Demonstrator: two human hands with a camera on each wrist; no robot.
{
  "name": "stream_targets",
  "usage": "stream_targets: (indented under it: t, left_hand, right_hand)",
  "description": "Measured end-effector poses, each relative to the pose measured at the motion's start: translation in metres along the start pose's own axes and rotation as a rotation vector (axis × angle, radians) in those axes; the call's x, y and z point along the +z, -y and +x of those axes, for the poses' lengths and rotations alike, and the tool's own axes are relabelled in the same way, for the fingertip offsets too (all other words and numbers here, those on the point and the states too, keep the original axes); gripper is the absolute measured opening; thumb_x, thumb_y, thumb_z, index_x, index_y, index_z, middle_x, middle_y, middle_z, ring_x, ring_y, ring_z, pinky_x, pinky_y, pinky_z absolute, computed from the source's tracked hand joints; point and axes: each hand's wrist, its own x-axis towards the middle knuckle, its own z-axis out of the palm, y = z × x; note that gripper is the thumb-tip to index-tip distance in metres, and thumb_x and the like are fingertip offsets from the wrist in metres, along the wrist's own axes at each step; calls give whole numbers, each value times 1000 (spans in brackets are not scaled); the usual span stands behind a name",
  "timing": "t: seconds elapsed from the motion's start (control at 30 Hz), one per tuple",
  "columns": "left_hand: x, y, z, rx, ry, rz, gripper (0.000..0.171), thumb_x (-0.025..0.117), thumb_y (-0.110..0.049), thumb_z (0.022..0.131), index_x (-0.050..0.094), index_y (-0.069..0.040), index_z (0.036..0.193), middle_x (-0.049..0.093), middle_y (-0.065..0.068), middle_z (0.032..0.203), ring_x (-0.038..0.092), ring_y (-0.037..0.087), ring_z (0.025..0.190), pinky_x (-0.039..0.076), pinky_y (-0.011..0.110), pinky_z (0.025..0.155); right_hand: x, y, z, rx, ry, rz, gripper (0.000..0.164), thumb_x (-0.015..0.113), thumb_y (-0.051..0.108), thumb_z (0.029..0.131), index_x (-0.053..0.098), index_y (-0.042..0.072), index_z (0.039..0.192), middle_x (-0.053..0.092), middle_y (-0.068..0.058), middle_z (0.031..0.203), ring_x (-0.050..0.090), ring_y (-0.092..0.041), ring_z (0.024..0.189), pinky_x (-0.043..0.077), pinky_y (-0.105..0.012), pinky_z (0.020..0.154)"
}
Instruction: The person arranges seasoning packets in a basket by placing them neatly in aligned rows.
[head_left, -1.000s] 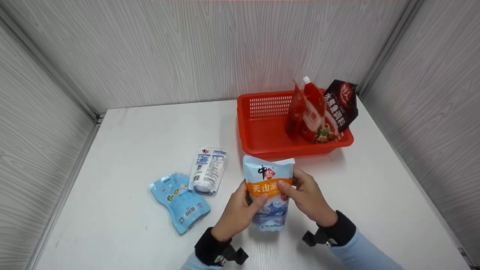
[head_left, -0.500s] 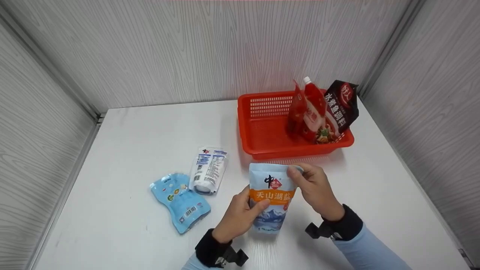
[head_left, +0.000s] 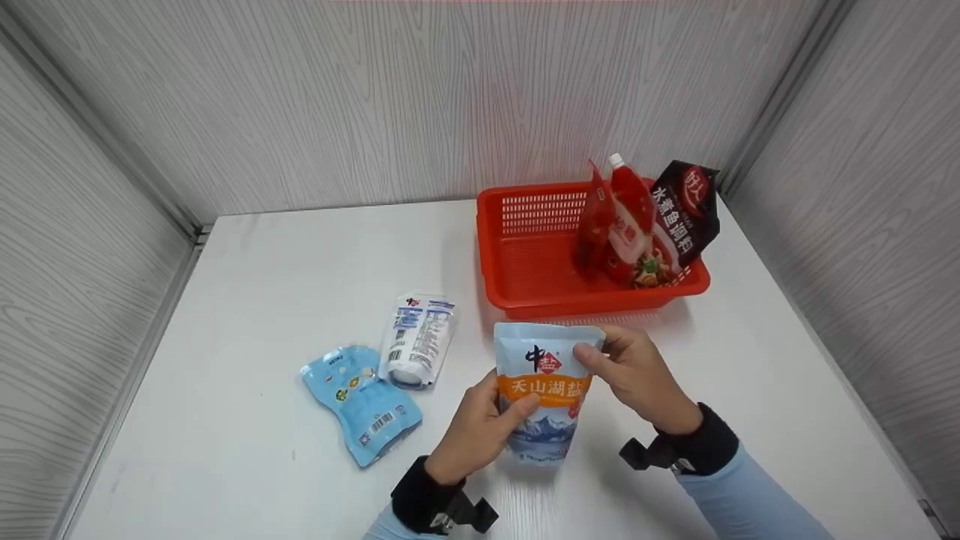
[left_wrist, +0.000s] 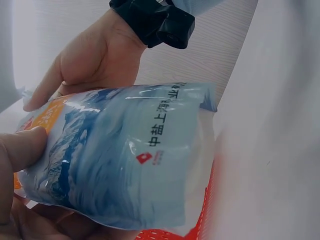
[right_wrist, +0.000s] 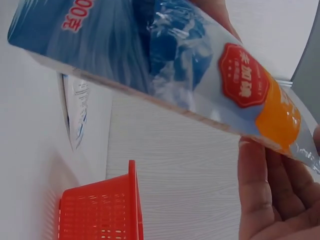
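Observation:
Both hands hold a light blue pouch of salt (head_left: 541,397) upright in front of the basket, its printed face with an orange band and mountains turned toward me. My left hand (head_left: 480,431) grips its left side, thumb across the front. At the upper right corner, my right hand (head_left: 637,375) pinches the pouch with the thumb in front and the fingers behind. In the left wrist view the bottom of the salt pouch (left_wrist: 125,150) faces the camera. The right wrist view shows the pouch's side (right_wrist: 185,65) above the right fingers (right_wrist: 255,180).
A red plastic basket (head_left: 491,259) stands behind the pouch. In its right half are a red spouted pouch (head_left: 628,225), another red packet (head_left: 592,225) and a black seasoning packet (head_left: 686,210). On the table's left lie a white pouch (head_left: 418,341) and a blue pouch (head_left: 364,405).
My right hand has shifted from the pouch's right side up to its top right corner. The pouch has lowered slightly, its top now straighter. My left hand keeps its grip.

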Motion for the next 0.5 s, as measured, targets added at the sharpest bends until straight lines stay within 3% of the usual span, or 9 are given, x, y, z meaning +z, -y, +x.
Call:
stream_targets:
  t: [0.1, 0.2, 0.33, 0.5]
  left_hand:
    - [-1, -7, -1, 0, 0, 7, 36, 56, -24, 92, 47, -12, 124, 60, -5, 112, 58, 12, 99, 46, 31, 85]
    - [-1, 4, 2, 5, 4, 20, 38, 56, -27, 92, 46, -14, 125, 59, -5, 114, 58, 12, 100, 46, 31, 85]
    - [1, 23, 7, 12, 11, 28, 40, 55, -34, 91, 45, -20, 127, 58, -7, 115, 57, 11, 102, 45, 31, 86]
    - [3, 25, 8, 34, 31, 9, 39, 55, -35, 91, 43, -25, 127, 58, -9, 116, 56, 11, 103, 45, 31, 87]
  right_hand:
    - [-3, 1, -1, -7, 81, -33, 25, 58, 9, 89, 63, 10, 114, 65, -7, 104, 62, -26, 88, 52, -39, 72]
    - [-3, 12, -2, -25, 128, -52, 28, 59, 6, 88, 62, 8, 115, 65, -7, 105, 63, -25, 88, 52, -38, 70]
    - [-1, 20, -2, -39, 129, -93, 27, 61, 6, 87, 63, 6, 114, 66, -6, 104, 64, -23, 86, 53, -38, 68]
    - [-2, 20, -3, -45, 114, -111, 25, 60, 6, 87, 65, 6, 112, 67, -5, 101, 64, -22, 83, 53, -37, 68]
